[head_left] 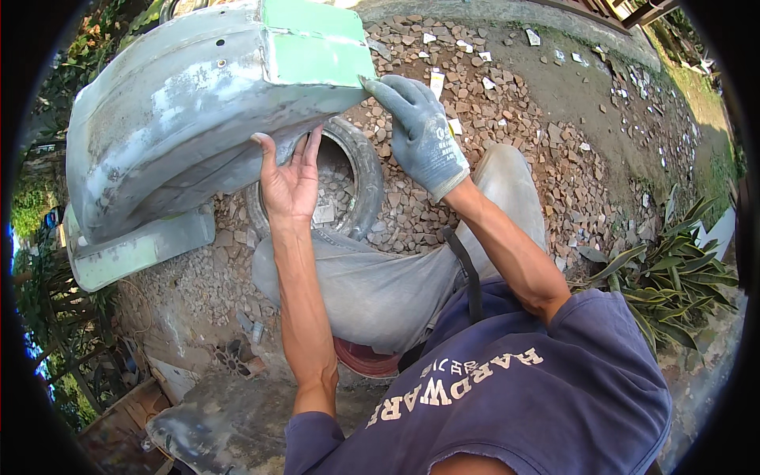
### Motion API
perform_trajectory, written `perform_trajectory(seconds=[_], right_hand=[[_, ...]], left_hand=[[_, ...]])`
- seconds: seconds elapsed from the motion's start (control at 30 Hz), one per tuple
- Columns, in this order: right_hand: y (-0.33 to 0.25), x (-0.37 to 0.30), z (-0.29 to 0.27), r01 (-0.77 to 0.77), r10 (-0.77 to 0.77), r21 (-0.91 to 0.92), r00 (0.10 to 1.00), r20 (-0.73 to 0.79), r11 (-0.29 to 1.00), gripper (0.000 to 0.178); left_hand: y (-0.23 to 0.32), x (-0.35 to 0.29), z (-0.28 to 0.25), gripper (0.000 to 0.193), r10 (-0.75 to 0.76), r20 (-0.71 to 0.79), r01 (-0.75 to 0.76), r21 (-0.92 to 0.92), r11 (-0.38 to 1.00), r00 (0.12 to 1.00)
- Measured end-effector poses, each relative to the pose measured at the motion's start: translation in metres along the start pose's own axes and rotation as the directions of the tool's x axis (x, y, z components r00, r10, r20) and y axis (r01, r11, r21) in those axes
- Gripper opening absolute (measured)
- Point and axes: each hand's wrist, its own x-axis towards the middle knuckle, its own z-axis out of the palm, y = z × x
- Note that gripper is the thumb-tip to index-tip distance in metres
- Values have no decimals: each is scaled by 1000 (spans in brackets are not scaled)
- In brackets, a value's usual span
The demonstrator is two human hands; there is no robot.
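Observation:
A large curved fender (170,111), worn grey with whitish patches, spans the upper left. Its right end is a flat light-green section (321,51). My left hand (291,178) is bare, palm up under the fender's lower edge, fingers stretched out and thumb apart; the fingertips reach up to the underside. My right hand (419,131) wears a grey-blue coated glove. Its fingers bend round the lower right corner of the green section, with the thumb hidden. Below the fender at the left is a pale green, flanged piece (138,245); whether the two join I cannot tell.
A black tire (368,178) lies on the ground behind my left hand. Broken reddish stones (483,103) cover the ground ahead. Long-leaved plants (673,277) grow at the right. Under me is a red round seat (364,358), and a grey slab (229,427) lies at lower left.

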Motion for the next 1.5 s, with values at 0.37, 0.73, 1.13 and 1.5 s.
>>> perform_trajectory(seconds=[0.37,0.73,1.13,1.5], right_hand=[[16,18,-18,-57,59,163,998,-12,985,44],[28,62,10,99,-95,131,995,-37,986,55],[6,9,12,78,-70,60,991,-117,995,71],[8,3,-21,-135,148,216,988,-44,967,46]], left_hand=[[1,-3,2,89,18,5,-18,9,1000,1000],[0,0,-1,90,15,18,-16,36,999,1000],[0,1,-3,92,-2,16,2,13,1000,1000],[-1,-1,2,88,7,-15,-7,3,1000,1000]])
